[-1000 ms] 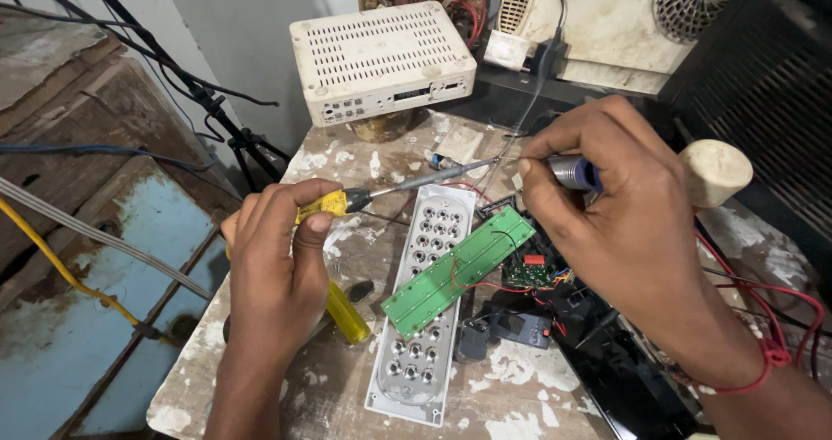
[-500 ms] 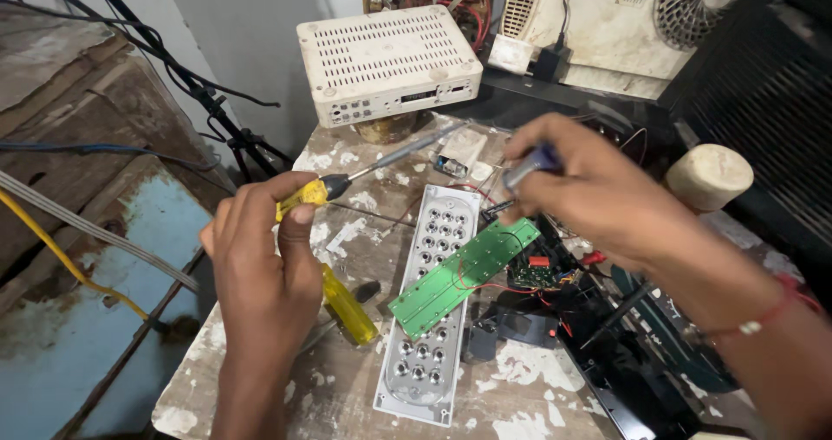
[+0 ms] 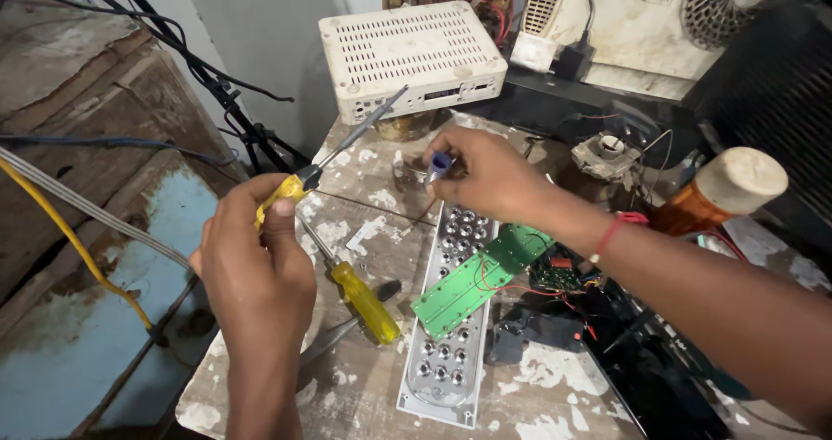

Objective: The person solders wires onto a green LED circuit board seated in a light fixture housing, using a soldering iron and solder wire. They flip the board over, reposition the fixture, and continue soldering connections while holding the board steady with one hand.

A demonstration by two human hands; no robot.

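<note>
Our left hand [image 3: 256, 262] is closed around the yellow handle of a screwdriver [image 3: 334, 158], whose shaft points up and away towards the white vented box [image 3: 412, 54] at the back of the surface [image 3: 364, 405]. Our right hand [image 3: 485, 176] pinches a small blue-tipped tool [image 3: 439, 164] between thumb and fingers, just above the far end of the long white LED panel [image 3: 451, 319]. A green circuit board [image 3: 481, 280] lies tilted across that panel, red wires running from it to black parts on the right. A second yellow screwdriver [image 3: 355, 293] rests on the surface between our hands, near the panel.
</note>
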